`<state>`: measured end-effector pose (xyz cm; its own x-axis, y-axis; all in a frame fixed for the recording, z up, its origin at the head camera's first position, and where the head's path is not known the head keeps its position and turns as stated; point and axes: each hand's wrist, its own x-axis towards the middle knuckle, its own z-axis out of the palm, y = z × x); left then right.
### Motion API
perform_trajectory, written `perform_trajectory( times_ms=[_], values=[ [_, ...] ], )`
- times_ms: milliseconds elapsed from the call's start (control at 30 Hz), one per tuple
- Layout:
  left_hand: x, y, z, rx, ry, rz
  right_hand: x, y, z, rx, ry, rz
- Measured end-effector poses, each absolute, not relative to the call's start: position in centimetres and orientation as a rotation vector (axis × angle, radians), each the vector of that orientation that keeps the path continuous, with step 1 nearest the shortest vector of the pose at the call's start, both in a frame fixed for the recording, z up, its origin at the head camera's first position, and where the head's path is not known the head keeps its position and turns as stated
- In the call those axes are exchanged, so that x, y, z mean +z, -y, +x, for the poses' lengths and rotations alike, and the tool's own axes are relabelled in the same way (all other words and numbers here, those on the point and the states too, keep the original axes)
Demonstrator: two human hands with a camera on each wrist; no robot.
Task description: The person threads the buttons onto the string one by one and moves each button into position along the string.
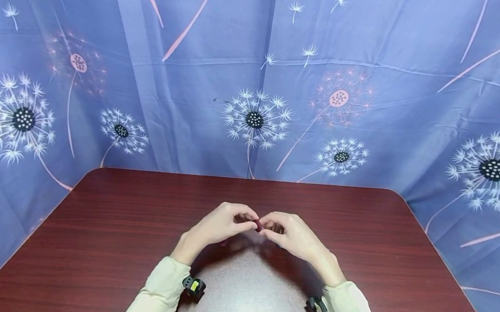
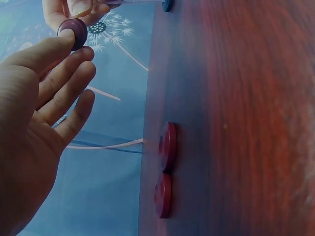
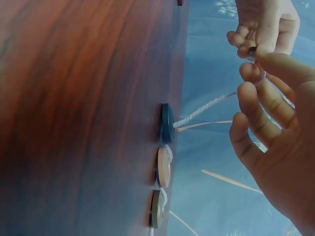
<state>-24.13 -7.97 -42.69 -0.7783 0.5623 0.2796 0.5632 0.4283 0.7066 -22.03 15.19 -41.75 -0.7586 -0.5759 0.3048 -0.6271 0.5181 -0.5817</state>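
Over the middle of the table, my left hand (image 1: 219, 226) pinches a dark red round button (image 2: 78, 35) by its edge between thumb and fingers. Facing it, my right hand (image 1: 298, 237) has thumb and forefinger tips right at the button, pinching a white cord (image 3: 204, 108). That cord runs down from the right fingers to a dark green button (image 3: 168, 123), then on to a tan button (image 3: 163, 167) and an olive button (image 3: 157, 209), all strung on it near the tabletop. The cord's tip is hidden by the fingers.
Two red buttons (image 2: 169, 147) stand out on the wooden table (image 1: 133, 245) on the left hand's side. A blue dandelion-print cloth (image 1: 190, 120) hangs behind the table and along its sides. Each wrist wears a small black camera (image 1: 194, 287).
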Motion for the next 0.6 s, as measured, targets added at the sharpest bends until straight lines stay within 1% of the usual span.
perform_trajectory(
  times_ms=[200, 433, 600],
  values=[
    [-42.68, 7.9, -24.08, -1.312, 2.634, -1.048, -41.64, -15.17, -21.99, 1.083, 2.67, 1.047],
    [-42.46, 7.8, -23.9, -1.331, 2.641, -1.0, -41.53, -15.03, -21.93, 0.999, 2.682, 0.944],
    [-42.25, 7.71, -23.84, -1.331, 2.664, -0.961, -41.52, -15.03, -21.96, 1.007, 2.664, 0.938]
  ],
)
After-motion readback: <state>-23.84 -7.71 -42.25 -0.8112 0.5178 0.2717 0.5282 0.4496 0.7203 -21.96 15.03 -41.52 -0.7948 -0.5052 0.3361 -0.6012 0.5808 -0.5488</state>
